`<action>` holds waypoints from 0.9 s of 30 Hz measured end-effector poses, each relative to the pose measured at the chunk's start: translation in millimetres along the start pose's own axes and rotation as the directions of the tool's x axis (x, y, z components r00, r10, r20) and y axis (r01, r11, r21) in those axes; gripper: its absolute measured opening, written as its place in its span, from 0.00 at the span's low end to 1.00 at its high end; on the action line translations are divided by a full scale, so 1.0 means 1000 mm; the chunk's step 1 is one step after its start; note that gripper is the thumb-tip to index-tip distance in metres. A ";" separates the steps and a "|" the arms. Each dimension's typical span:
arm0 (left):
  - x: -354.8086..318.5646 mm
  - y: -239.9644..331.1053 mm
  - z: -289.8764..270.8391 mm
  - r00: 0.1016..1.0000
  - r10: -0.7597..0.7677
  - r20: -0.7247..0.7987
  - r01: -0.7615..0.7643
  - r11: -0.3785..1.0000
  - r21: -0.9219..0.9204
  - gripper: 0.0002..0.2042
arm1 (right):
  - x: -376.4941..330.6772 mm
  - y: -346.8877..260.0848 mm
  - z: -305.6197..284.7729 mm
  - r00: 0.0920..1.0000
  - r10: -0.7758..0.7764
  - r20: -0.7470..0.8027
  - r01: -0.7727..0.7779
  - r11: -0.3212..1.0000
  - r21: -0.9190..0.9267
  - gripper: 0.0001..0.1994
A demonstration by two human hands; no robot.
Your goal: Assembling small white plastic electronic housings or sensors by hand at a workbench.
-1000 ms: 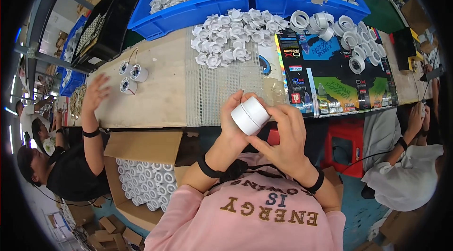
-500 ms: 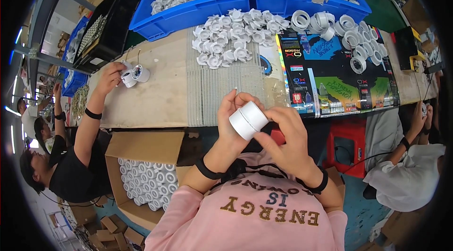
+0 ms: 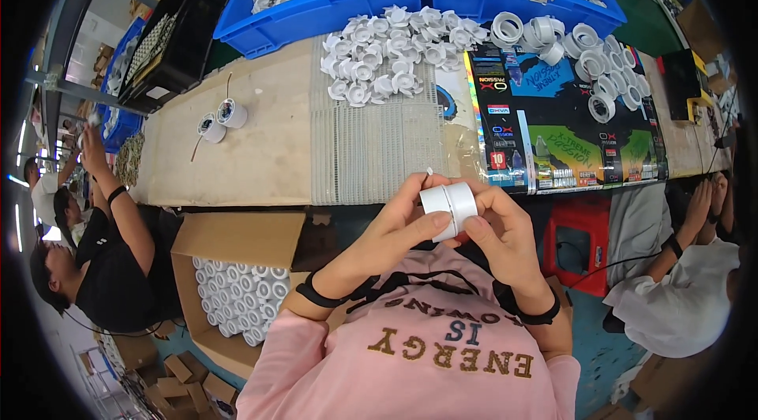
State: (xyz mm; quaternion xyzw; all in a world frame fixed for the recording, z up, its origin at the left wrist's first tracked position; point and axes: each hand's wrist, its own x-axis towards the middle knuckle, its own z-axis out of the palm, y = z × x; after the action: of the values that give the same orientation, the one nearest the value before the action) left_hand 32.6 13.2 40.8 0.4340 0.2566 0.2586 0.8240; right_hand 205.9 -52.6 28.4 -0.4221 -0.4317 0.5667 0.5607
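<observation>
Just in front of my chest, past the near table edge, I hold a white plastic cylinder (image 3: 458, 200) with a seam around its middle. My left hand (image 3: 403, 221) closes on its left part, the thumb pressed near the seam. The thumb of my right hand (image 3: 505, 232) rests on the other side of the seam, with the fingers wrapped behind. A short thin tip, which I cannot make out, sticks up by my left fingertips. Farther off on the table lie a heap of small white finned parts (image 3: 367, 65) and several loose white rings (image 3: 592, 65).
Two blue bins (image 3: 324, 13) of white parts stand at the back. Two white units with wires (image 3: 231, 114) sit at left. A printed cardboard sheet (image 3: 568, 144) covers the right. Below the table are an open carton (image 3: 237, 234) of white cylinders and a red stool (image 3: 580, 238). Co-workers sit on both sides.
The cylinder has turned and shifted right, and my left thumb now presses on its front. The left co-worker's hand has left the two wired units and moved away to the left.
</observation>
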 end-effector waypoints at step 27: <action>0.001 -0.006 -0.013 0.997 -0.070 0.027 0.075 0.943 -0.323 0.14 | -0.004 0.001 -0.017 0.988 0.069 -0.141 -0.052 0.991 0.121 0.11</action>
State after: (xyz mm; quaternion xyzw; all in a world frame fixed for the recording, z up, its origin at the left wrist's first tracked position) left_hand 25.5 18.3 29.0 0.2851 0.2204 0.2635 0.8949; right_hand 221.9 -56.5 22.9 -0.4413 -0.3427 0.5757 0.5969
